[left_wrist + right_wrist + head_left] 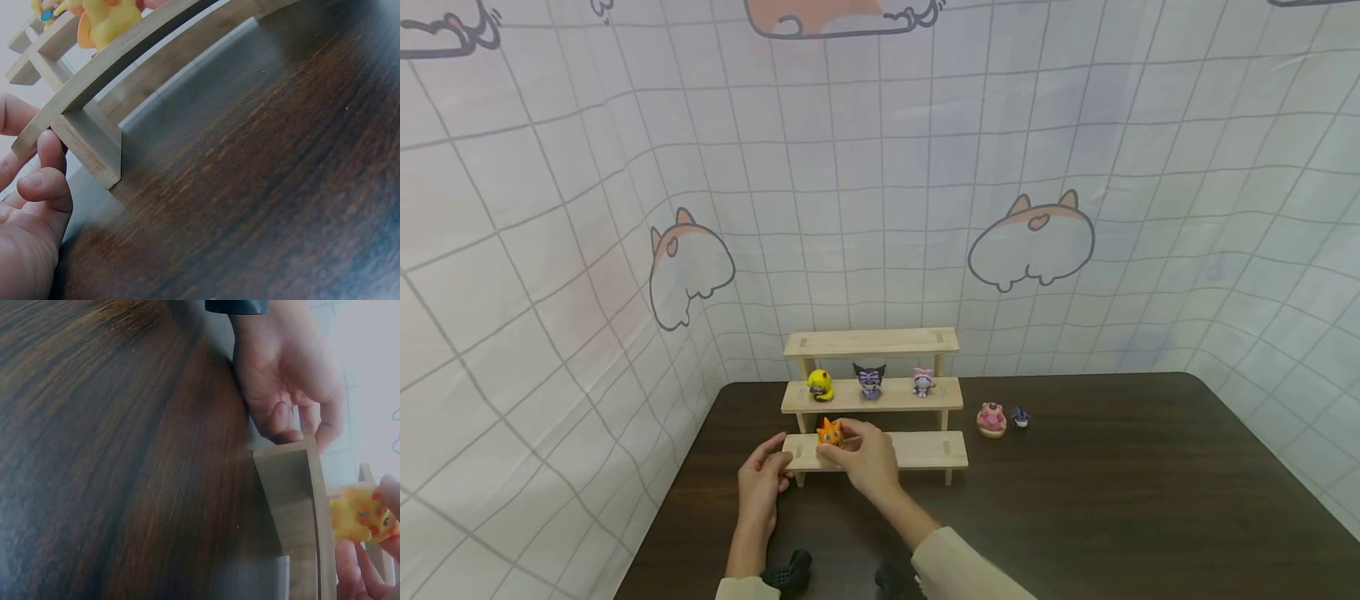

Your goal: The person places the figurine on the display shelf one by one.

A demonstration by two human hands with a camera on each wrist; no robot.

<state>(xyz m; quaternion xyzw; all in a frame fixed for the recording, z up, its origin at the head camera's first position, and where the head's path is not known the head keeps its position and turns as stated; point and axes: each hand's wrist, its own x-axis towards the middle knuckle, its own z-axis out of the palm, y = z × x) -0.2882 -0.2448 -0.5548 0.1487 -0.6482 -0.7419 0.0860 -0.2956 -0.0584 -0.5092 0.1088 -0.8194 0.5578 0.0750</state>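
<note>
1. On my head feed, the right hand pinches an orange-and-yellow figurine between thumb and fingers, at the left part of the lowest board.
2. Figurine reads upright, spiky orange head up; its base seems to touch the board, but my wrist feeds crop and blur that spot, so I can't be sure.
3. Left hand grips the left end of the same board, fingers curled round the edge.
4. That board belongs to a pale three-tier wooden stand, which I see on the dark wood-grain bench.
5. Middle tier, left to right, spaced apart: yellow-hooded figure, black-eared purple figure, pink-bowed figure.
6. Right of the stand, on the bench: pink figure with a round tan base, small dark-blue figure just beside it.
7. Pale sleeves on both arms; black gear near the left wrist.
8. Behind everything: white gridded cloth with cartoon animal drawings.
</note>
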